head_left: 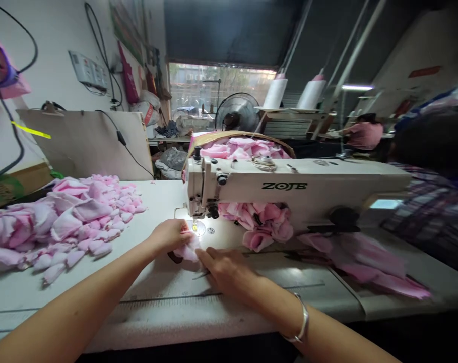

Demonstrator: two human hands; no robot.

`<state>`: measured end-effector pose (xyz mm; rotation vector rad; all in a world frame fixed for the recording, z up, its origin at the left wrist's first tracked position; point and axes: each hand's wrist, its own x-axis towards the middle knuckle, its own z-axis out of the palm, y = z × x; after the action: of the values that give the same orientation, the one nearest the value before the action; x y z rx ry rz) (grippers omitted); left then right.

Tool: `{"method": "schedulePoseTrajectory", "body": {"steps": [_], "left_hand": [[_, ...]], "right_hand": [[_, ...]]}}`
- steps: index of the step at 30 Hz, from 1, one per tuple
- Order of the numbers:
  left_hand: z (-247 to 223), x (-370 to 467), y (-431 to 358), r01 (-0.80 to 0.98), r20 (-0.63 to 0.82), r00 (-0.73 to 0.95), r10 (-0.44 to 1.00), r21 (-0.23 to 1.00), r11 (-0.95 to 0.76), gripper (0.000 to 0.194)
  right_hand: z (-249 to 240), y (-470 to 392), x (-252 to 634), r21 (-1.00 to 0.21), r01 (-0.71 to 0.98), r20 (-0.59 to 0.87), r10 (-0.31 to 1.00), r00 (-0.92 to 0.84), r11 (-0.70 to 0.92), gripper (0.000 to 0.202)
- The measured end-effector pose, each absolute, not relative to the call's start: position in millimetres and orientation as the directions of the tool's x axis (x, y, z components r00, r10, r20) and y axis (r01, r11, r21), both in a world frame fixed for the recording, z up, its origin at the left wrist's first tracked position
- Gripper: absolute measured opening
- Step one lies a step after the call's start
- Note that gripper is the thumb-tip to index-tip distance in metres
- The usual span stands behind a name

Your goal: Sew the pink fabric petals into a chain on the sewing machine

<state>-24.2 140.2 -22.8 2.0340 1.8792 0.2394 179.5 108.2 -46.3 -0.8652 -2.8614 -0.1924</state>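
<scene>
A small piece of pink fabric [189, 249] lies in front of the needle area of a white sewing machine [244, 184], under its bright lamp. My left hand [171, 235] is closed on the fabric's left side, close to the needle plate [197, 228]. From the right, my right hand [224, 267], a bangle on its wrist, pinches the fabric's near right edge with thumb and fingers. Beneath the machine's arm sits a bunch of pink fabric pieces [266, 224]. The fingertips of both hands are partly hidden.
A heap of pink pieces [77, 217] covers the table's left side. Flat pink fabric [368, 264] lies at the right. Behind the machine stands a container of pink pieces [247, 148]. Thread cones [276, 92] stand beyond. A person in plaid [421, 201] sits close at right.
</scene>
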Motion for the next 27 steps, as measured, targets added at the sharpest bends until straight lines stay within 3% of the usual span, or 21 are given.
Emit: {"method": "schedulePoseTrajectory", "body": {"steps": [4,8,11,15,22,27], "left_hand": [[-17,-30,136,0.901,-0.056,0.078,0.995,0.43,-0.046,0.031],[-7,-43,121,0.882,0.043,0.071,0.997,0.464,-0.082,0.037],[2,-61,106,0.882,0.103,0.071,0.992,0.458,-0.111,0.033],[13,-108,83,0.927,0.152,-0.006,0.988,0.371,-0.052,0.027],[15,-208,39,0.955,0.302,-0.295,0.906,0.059,0.291,0.025],[-1,-235,27,0.933,0.371,-0.345,0.862,0.038,0.357,0.015]], "right_hand": [[-49,115,184,-0.092,0.56,0.282,0.561,-0.778,0.824,0.042],[-46,121,186,-0.388,0.423,0.451,0.569,-0.688,0.819,0.029],[-42,122,191,-0.504,0.352,0.466,0.592,-0.658,0.789,0.026],[-39,122,200,-0.586,0.358,0.418,0.65,-0.635,0.727,0.025],[-38,124,203,-0.62,0.352,0.411,0.673,-0.616,0.701,0.029],[-45,126,200,-0.635,0.348,0.401,0.679,-0.614,0.69,0.028]]}}
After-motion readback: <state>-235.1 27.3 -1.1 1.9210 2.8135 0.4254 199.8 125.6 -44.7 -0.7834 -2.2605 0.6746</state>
